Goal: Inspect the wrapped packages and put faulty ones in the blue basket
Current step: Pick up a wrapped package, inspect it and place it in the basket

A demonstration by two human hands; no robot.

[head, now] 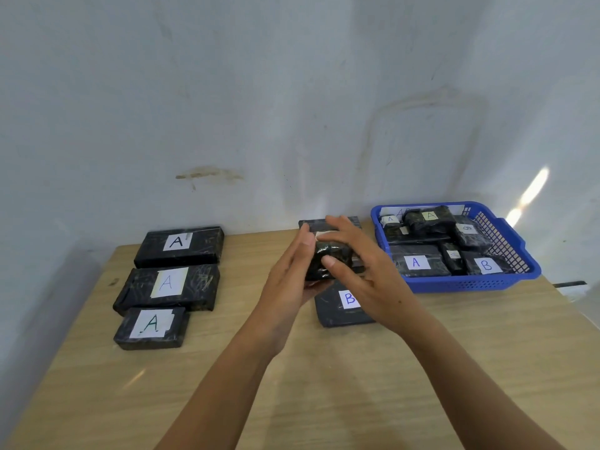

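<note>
Small black package (328, 258) held up in both hands over mid-table, above the B package (344, 306). Left hand (292, 274) holds it from the left and below, thumb up its side (fingers behind, can't see them). Right hand (367, 277) grips it: thumb on the front face, fingers curled over the top. Blue basket (454, 284) sits to the right, part full. Three A packages (168, 287) lie far left

Black package (328, 259) near blue basket (470, 283)
</note>
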